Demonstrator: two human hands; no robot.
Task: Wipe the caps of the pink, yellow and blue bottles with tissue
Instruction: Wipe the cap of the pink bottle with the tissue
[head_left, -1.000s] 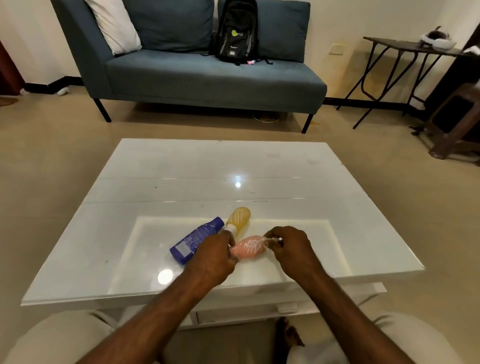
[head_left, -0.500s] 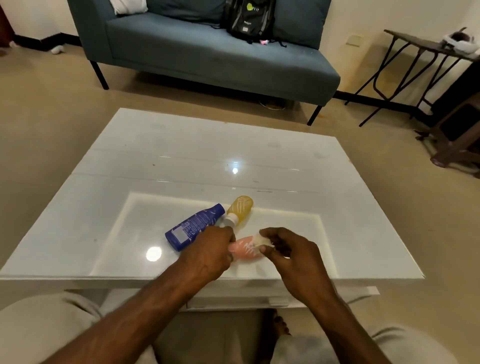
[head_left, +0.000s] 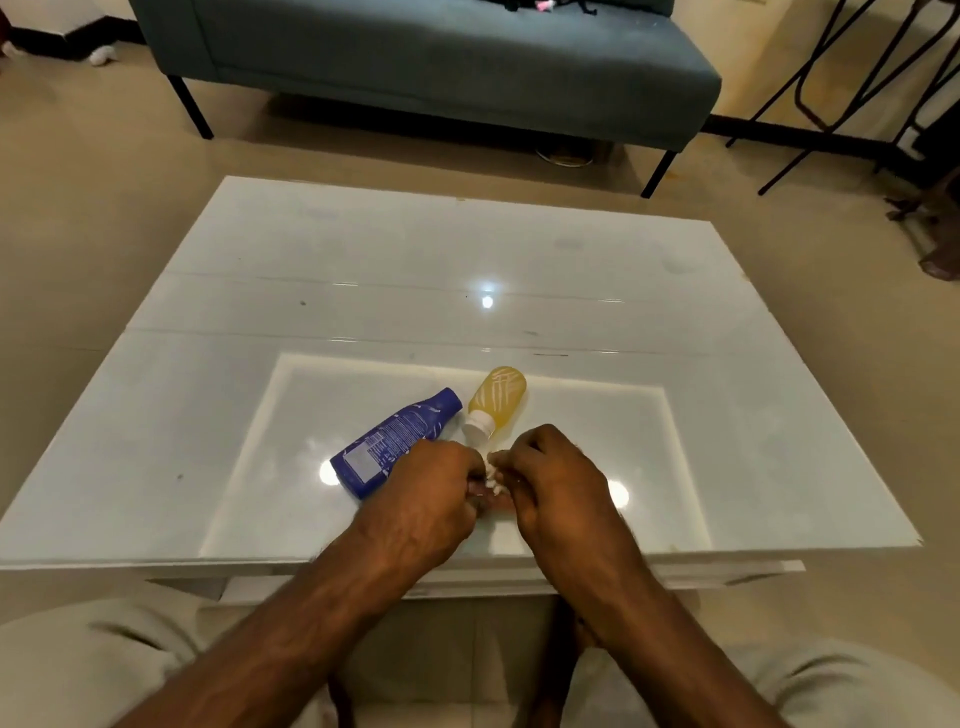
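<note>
Near the front of the white table (head_left: 234, 395), my left hand (head_left: 431, 488) and my right hand (head_left: 556, 483) are pressed close together, both closed. Bits of white tissue (head_left: 492, 472) show between the fingers. Only a sliver of the pink bottle (head_left: 488, 502) shows under them, and its cap is hidden. Which hand holds the tissue is hard to tell; it sits at the right hand's fingertips. The blue bottle (head_left: 397, 441) lies on its side just left of the hands. The yellow bottle (head_left: 500, 396) lies behind them, its white cap (head_left: 479, 426) pointing at me.
A grey-blue sofa (head_left: 415, 67) stands beyond the table on the tan floor. Black legs of a folding side table (head_left: 831, 78) are at the far right. My knees in light trousers (head_left: 78, 670) are below the table's front edge.
My hands have closed together over the pink bottle, hiding most of it. The right hand has slid left along the bottle with the tissue. The view has tilted down.
</note>
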